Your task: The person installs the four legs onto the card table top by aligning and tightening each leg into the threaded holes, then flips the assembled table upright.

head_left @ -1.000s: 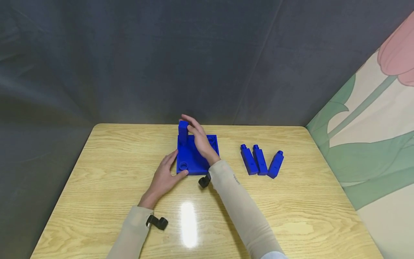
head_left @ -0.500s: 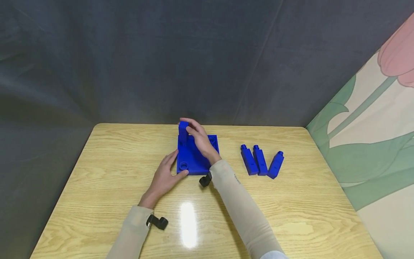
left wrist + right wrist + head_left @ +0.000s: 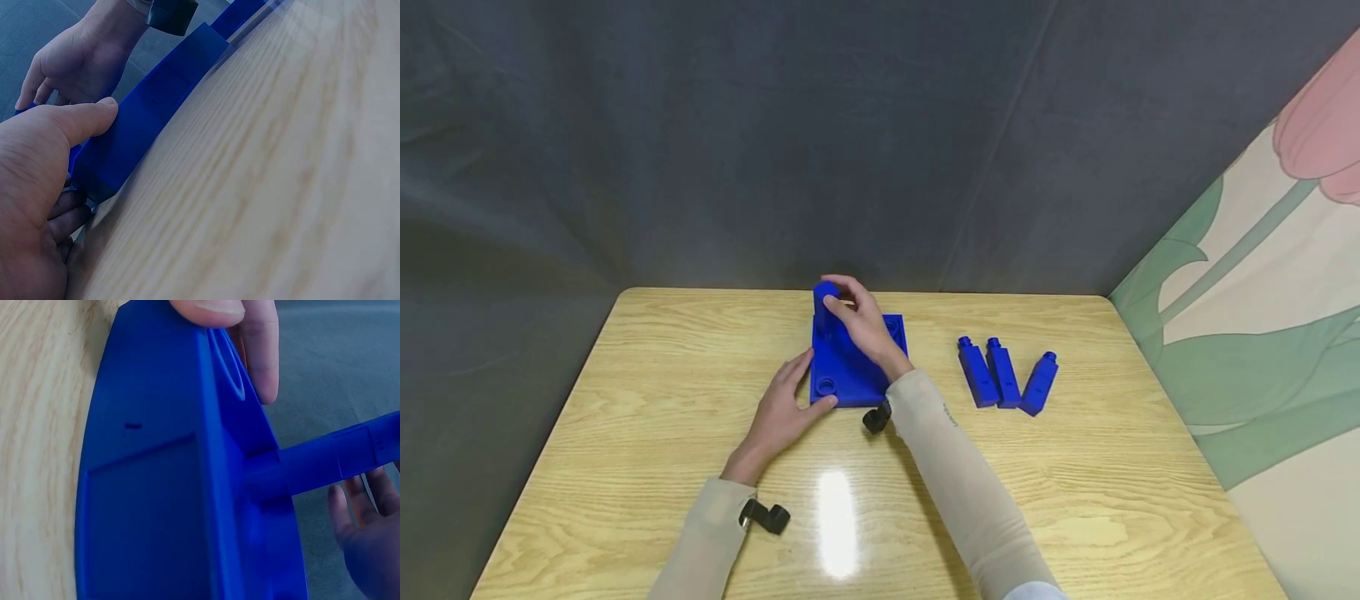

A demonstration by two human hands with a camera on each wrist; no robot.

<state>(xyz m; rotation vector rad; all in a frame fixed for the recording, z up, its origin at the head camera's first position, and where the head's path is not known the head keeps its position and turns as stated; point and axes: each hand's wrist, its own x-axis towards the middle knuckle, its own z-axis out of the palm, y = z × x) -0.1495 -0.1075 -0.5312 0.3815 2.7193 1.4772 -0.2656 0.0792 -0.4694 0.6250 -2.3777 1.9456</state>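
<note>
A blue square base (image 3: 850, 375) with round threaded sockets in its corners lies on the table. At its far left corner a blue square-sided leg (image 3: 822, 308) stands upright, its lower end at the socket. My right hand (image 3: 867, 323) pinches the leg near its top, thumb in front and fingers behind. In the right wrist view, the leg (image 3: 350, 450) joins the base (image 3: 150, 506) beside the right hand's fingers (image 3: 337, 512). My left hand (image 3: 778, 417) holds the base's near left corner, with the thumb on the front side and fingers along the left side.
Three more blue legs (image 3: 977, 373), (image 3: 1003, 373), (image 3: 1040, 383) with threaded ends lie to the right on the wooden table (image 3: 1090, 467). A dark curtain (image 3: 850, 150) hangs behind the table, and a floral cloth (image 3: 1270, 317) is at the right.
My right hand's thumb has moved left onto the leg's face and the fingers have shifted round it. The leg's top looks turned. My left hand and the base have stayed put.
</note>
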